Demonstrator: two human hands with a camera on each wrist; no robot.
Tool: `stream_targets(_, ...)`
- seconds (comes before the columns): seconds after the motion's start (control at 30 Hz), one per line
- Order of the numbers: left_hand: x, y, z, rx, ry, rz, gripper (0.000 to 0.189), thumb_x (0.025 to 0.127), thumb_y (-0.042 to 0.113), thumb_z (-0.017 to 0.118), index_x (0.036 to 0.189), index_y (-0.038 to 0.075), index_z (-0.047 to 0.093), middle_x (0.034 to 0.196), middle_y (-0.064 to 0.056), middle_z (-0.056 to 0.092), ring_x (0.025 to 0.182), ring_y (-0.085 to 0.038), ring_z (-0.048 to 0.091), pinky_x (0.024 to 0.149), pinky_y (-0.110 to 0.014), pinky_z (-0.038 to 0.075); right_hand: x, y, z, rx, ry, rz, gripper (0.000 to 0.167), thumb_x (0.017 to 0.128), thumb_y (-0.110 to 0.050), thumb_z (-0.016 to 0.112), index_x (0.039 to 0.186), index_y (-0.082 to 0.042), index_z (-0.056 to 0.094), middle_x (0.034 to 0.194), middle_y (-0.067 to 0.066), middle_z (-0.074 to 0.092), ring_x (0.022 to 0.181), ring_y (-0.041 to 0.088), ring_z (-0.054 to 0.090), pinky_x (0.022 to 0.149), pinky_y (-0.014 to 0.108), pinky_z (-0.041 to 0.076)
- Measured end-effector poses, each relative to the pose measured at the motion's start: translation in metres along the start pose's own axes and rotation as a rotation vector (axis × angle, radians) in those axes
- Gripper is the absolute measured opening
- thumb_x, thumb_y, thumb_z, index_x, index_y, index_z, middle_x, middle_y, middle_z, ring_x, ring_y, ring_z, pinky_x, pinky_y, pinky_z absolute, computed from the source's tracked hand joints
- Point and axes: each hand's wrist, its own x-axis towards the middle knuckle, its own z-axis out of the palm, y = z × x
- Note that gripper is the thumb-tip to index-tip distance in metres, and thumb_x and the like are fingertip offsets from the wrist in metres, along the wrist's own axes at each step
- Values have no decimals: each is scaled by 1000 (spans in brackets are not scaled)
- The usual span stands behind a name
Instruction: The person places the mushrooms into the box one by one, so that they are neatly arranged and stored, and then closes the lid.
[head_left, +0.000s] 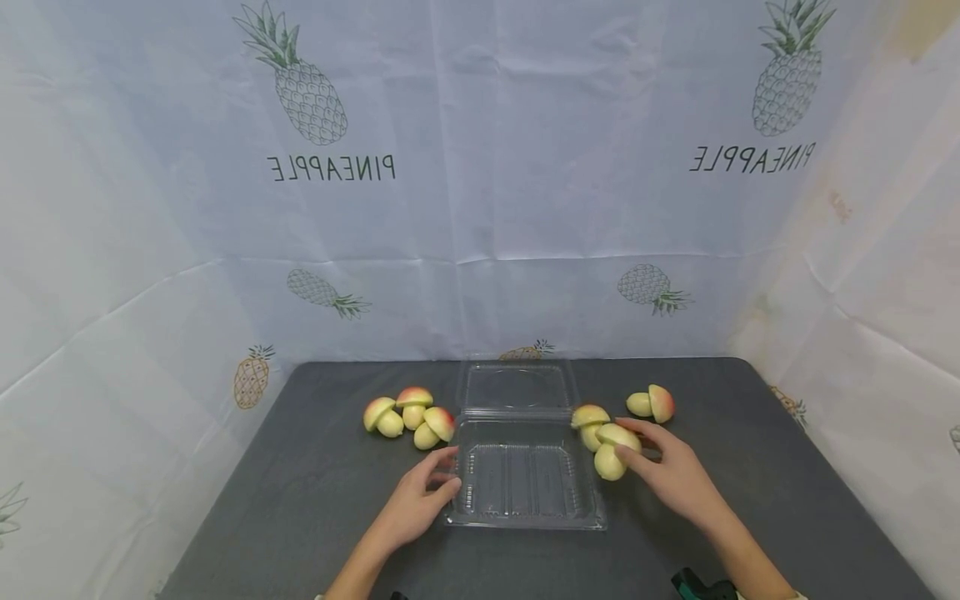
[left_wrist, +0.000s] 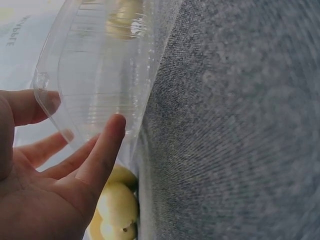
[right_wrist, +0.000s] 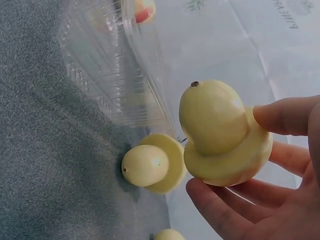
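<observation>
A clear plastic clamshell container lies opened on the dark table, its lid folded back. My left hand holds the container's left side, the thumb and fingers at its rim and wall; the left wrist view shows the clear wall between them. My right hand grips a pale yellow mushroom by its cap, just right of the container, lifted off the table in the right wrist view. Behind it another mushroom sits close to the container's right edge.
Left of the container is a cluster of mushrooms with red-yellow caps. One more mushroom lies at the back right of the table. A pineapple-print cloth hangs behind and along both sides.
</observation>
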Motion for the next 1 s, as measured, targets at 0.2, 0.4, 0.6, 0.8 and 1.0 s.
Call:
stream_targets(0.2, 0, -1, 0, 4, 0, -4, 50, 103, 22, 62, 148, 4, 47, 135, -20, 58, 117, -35, 63, 94, -53, 52, 0, -3, 2, 9, -6, -11, 53, 99, -38, 68, 143, -10, 57, 134, 15, 62, 115, 37, 64, 78, 33, 56)
stream_targets(0.4, 2, -2, -1, 0, 2, -4, 49, 103, 21, 62, 147, 4, 48, 134, -19, 59, 117, -35, 64, 94, -52, 52, 1, -5, 5, 2, -2, -42, 52, 99, -35, 69, 142, -8, 58, 131, 12, 63, 115, 33, 63, 83, 33, 56)
stream_targets(0.6, 2, -1, 0, -5, -2, -4, 50, 103, 21, 61, 148, 4, 48, 134, -19, 59, 116, -34, 63, 93, -52, 53, 2, -10, 8, -4, -9, -61, 50, 99, -34, 68, 141, -9, 59, 132, 12, 63, 114, 31, 63, 84, 34, 56)
stream_targets(0.8, 1, 0, 0, -24, -7, -15, 51, 103, 23, 62, 148, 5, 47, 135, -19, 58, 117, -34, 63, 93, -53, 52, 4, -12, 10, 17, -37, -45, 52, 99, -37, 68, 142, -11, 58, 133, 11, 63, 116, 32, 63, 81, 33, 56)
stream_targets(1.0, 0, 3, -4, -52, 2, 10, 50, 103, 19, 62, 148, 5, 47, 133, -18, 59, 117, -34, 63, 91, -49, 53, 8, -15, 12, 18, -48, -59, 50, 99, -37, 67, 142, -11, 58, 133, 12, 63, 116, 34, 63, 82, 37, 57)
